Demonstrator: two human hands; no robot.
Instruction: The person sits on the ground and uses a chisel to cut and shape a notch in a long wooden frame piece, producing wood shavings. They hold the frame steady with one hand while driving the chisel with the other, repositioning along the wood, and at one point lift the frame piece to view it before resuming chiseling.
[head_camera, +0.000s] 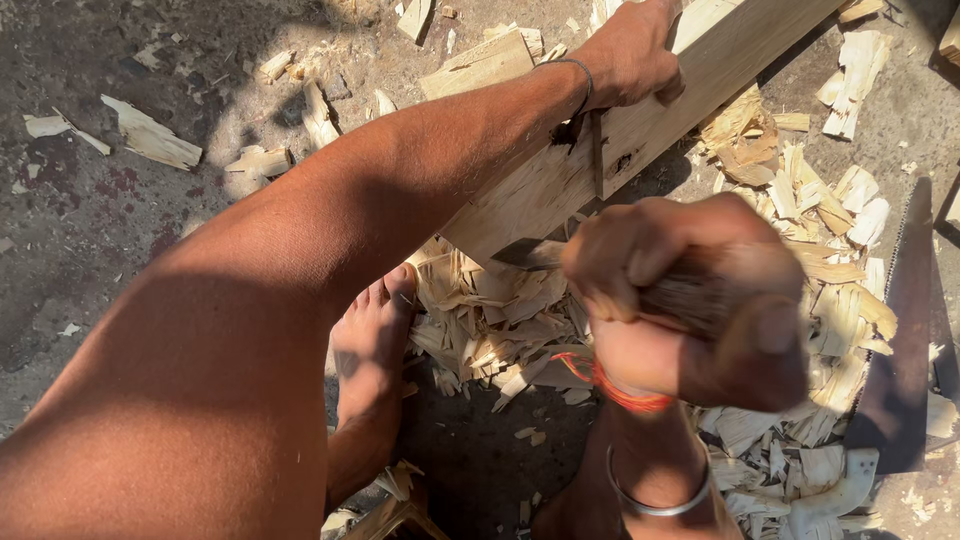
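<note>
The wooden plank (620, 140) runs from seven o'clock up to one o'clock. The left hand (630, 50) grips its upper part; the right hand (690, 300) is clenched around a blurred tool handle (690, 298) below.

Outdoor ground (90, 230), rough grey concrete or packed dirt, stained dark at left. Hard sunlight, sharp shadows across upper left and lower centre. Pale wood chips (150, 135) scattered upper left; thick heap of shavings (830, 290) at right. Handsaw (905, 350) lying at right edge.
</note>
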